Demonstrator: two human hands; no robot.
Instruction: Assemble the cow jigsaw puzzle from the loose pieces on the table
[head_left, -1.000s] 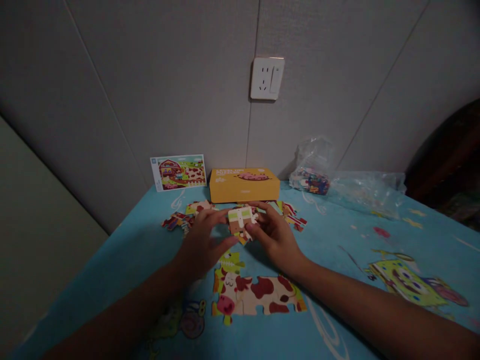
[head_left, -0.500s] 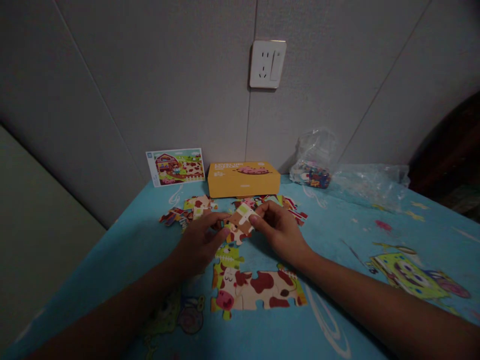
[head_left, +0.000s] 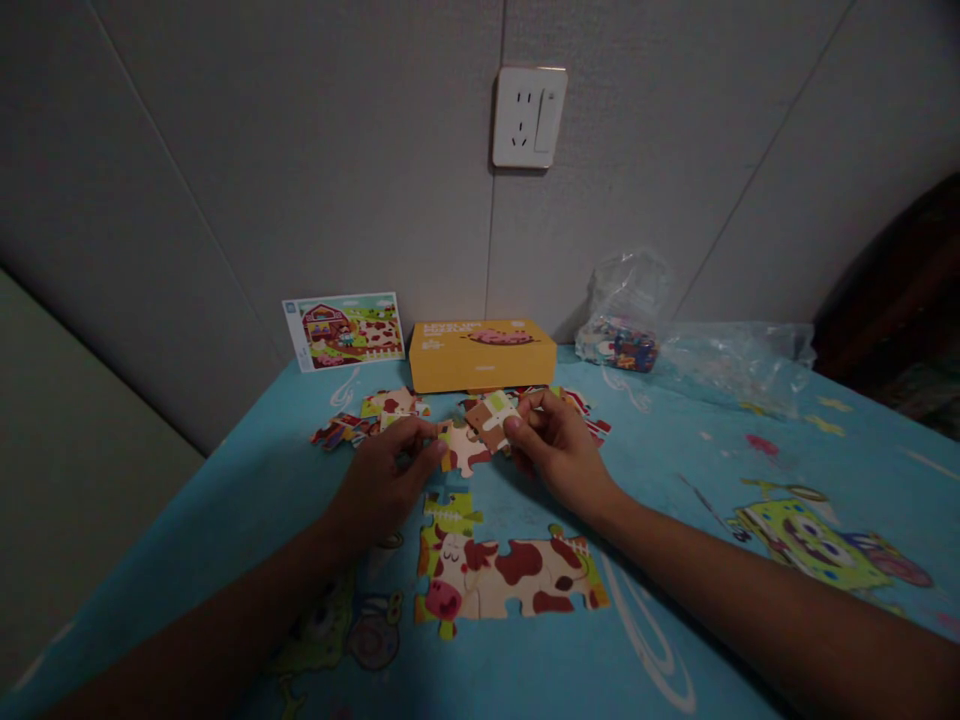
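Observation:
My left hand [head_left: 386, 480] pinches a cream puzzle piece with brown patches [head_left: 466, 452] by its left side. In my right hand [head_left: 562, 450], between thumb and fingers, is a brown, white and green puzzle piece [head_left: 489, 428]. The two pieces are close together, the right one partly over the left. Below them on the cloth lies a joined section of puzzle [head_left: 517, 578] picturing a brown-and-white cow, with a green fence part [head_left: 448, 510] rising at its upper left.
Loose puzzle pieces [head_left: 345, 430] lie behind both hands, in front of a yellow puzzle box [head_left: 480, 370]. A picture card [head_left: 349, 330] leans on the wall at left. Clear plastic bags [head_left: 630, 285], one containing colourful pieces, are at right. A blue patterned cloth [head_left: 660, 480] covers the table.
The held pieces have shifted apart slightly: the right piece is higher and to the right, uncovering more of the cream piece in my left hand. The camera view moved a little.

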